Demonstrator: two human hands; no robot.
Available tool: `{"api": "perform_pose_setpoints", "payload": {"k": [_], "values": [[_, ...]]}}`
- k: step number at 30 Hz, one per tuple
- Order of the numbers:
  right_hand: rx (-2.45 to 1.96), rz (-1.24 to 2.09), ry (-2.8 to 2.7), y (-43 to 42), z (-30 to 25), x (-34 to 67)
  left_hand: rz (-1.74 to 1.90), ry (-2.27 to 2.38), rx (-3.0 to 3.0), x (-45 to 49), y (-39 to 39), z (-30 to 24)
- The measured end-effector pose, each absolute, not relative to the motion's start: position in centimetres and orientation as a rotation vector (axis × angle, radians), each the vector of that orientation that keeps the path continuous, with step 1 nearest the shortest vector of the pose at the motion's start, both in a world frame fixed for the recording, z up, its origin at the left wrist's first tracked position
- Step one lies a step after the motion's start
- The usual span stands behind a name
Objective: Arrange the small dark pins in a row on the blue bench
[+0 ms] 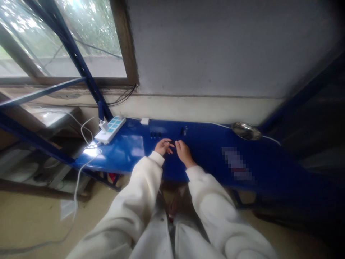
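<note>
Over the blue table (129, 158), my left hand (163, 146) is held with thumb and forefinger together, pinching something small and dark that I cannot make out. My right hand (184, 153) faces it a short gap away, fingers pressed together; whatever they may hold is too small to name. Just beyond my left hand lie several small dark pieces (155, 134) in a row. Past my right hand are another dark piece (182, 131) and some small clear or silvery bits (185, 130).
A white power strip (110, 130) with a plug and cords lies at the table's left end. A white adapter (145, 121) rests by the wall. On the right are a shiny metal bowl-like object (246, 131) and a blurred-out flat item (235, 163). Blue frame posts (78, 64) rise at left.
</note>
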State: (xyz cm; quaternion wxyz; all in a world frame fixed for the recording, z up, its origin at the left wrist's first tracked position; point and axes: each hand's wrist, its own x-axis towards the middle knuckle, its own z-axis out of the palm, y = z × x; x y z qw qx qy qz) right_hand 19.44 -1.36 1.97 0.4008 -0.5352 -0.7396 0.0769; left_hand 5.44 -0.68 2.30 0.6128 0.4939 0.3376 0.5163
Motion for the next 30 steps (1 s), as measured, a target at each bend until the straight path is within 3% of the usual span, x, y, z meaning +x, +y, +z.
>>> {"api": "perform_pose_setpoints", "payload": {"k": [30], "values": [[-1.391, 0.369, -1.482, -1.8, 3.1, 20.0, 1.256, 0.905, 0.989, 5.3, -0.5, 2.6]]}}
